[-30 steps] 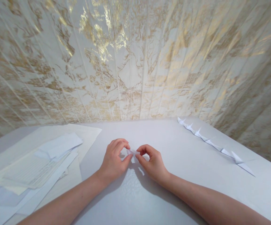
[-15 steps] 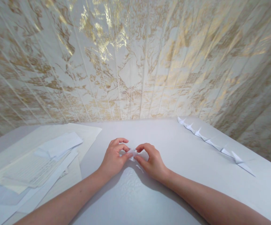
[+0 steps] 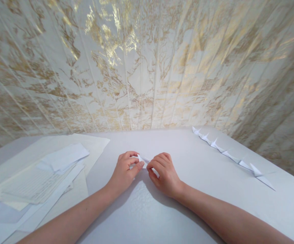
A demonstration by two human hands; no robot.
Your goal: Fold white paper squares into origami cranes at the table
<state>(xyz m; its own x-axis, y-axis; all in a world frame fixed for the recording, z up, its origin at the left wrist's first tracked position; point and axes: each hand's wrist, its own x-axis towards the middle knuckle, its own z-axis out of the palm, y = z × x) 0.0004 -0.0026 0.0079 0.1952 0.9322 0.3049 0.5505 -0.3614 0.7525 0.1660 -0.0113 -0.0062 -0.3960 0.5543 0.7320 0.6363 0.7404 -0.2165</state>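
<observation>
Between my two hands is a small folded piece of white paper (image 3: 143,162), held just above the white table. My left hand (image 3: 126,168) pinches it from the left, thumb in front and fingers behind. From the other side my right hand (image 3: 163,172) is closed, its thumb and fingertips on the paper's right end. A pointed corner of the paper sticks up near my left fingers. My right fingers cover part of its right side.
A row of several folded white paper cranes (image 3: 228,154) runs along the table's right side. Loose sheets and paper pieces (image 3: 63,157) overlap at the left. Behind the table (image 3: 147,210) hangs a white and gold patterned curtain (image 3: 147,67).
The folded paper has turned and now shows a flat triangular face with a raised point. My right fingers have curled in closer together around its right end.
</observation>
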